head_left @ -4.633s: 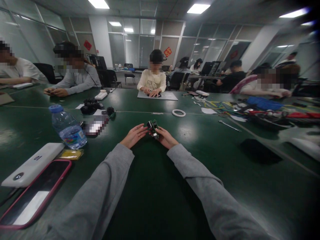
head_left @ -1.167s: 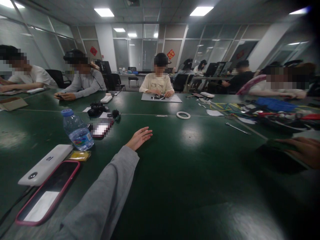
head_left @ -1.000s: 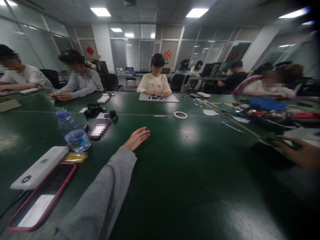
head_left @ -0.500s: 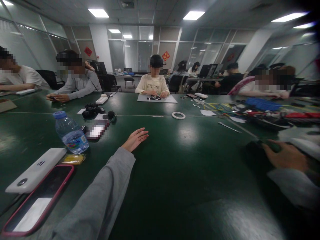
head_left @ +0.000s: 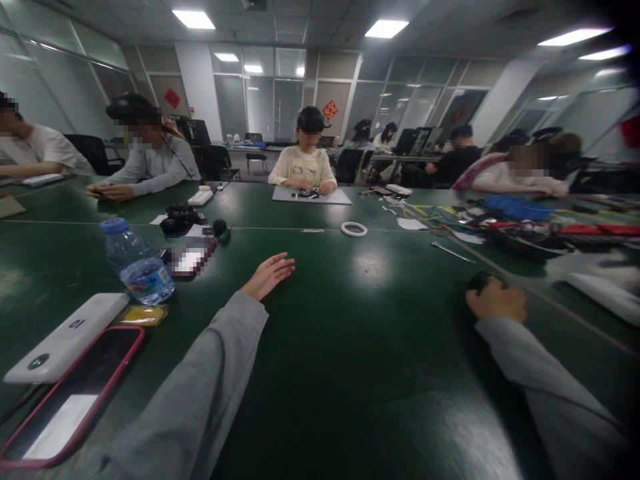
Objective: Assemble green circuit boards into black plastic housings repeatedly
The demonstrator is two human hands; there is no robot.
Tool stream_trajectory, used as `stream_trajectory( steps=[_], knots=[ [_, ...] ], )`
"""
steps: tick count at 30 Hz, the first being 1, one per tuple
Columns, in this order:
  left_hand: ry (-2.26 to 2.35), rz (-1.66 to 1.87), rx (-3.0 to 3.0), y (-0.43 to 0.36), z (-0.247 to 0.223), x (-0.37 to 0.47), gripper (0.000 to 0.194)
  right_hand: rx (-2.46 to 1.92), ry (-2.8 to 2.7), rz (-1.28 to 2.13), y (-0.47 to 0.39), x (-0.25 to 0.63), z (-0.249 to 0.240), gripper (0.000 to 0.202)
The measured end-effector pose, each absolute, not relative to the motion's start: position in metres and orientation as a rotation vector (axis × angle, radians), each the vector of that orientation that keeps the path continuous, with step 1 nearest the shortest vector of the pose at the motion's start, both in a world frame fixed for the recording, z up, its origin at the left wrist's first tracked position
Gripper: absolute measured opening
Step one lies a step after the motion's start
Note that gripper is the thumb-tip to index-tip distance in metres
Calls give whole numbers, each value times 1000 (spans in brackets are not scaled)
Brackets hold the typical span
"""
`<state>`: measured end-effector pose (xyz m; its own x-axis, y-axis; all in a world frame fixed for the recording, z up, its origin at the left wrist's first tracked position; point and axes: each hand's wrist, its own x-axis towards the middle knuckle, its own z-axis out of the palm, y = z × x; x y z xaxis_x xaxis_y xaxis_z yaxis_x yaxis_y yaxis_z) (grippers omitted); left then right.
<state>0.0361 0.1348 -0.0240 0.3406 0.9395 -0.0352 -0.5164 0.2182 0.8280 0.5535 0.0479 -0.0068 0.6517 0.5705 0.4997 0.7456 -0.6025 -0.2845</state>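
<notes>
My left hand (head_left: 269, 275) rests on its side on the green tabletop (head_left: 330, 360), fingers stretched out and holding nothing. On the right, my right hand (head_left: 499, 301) is closed around a small dark rounded object (head_left: 480, 283). Only its far left part shows past my fingers, and I cannot make out its kind. Beyond that hand lies a metal wrench (head_left: 453, 253). A white ring (head_left: 353, 229), like a roll of tape, lies flat past my left fingertips.
At the left stand a water bottle (head_left: 137, 267), a white power bank (head_left: 70, 340), a yellow packet (head_left: 144, 315) and a red-edged phone (head_left: 75, 400). Tangled cables (head_left: 530, 230) and a white object (head_left: 600, 293) lie right. Several people sit around the table; one faces me over a white board (head_left: 335, 198).
My right hand has moved left, from the right edge inward over the table, with the dark object in it. My left hand stays put. The view has shifted slightly.
</notes>
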Motion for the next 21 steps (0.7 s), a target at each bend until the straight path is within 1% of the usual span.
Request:
stream_trajectory(
  steps=[2,3,6,8,10,12,14,21],
  knots=[
    [637,1150,847,135,-25,38,36,-2301,-1258,-429,60,493,-6,46],
    [650,1182,859,135,-25,39,35,-2168,-1466,-387,67,459,-7,48],
    [723,1261,882,135,-27,43,33,-1893,-1834,-336,85,354,-13,53],
    [791,1291,890,135,-27,45,35,-1687,-2053,-288,89,293,-19,60],
    [832,1316,918,136,-27,46,41,-1381,-2260,-193,87,248,-23,63],
    [832,1333,934,137,-27,45,47,-1162,-2341,-99,82,223,-25,60],
    [819,1338,912,139,-27,43,50,-1119,-2325,-44,79,216,-25,58],
    [771,1337,928,135,-23,42,39,-1157,-2192,-12,87,227,-30,64]
  ],
)
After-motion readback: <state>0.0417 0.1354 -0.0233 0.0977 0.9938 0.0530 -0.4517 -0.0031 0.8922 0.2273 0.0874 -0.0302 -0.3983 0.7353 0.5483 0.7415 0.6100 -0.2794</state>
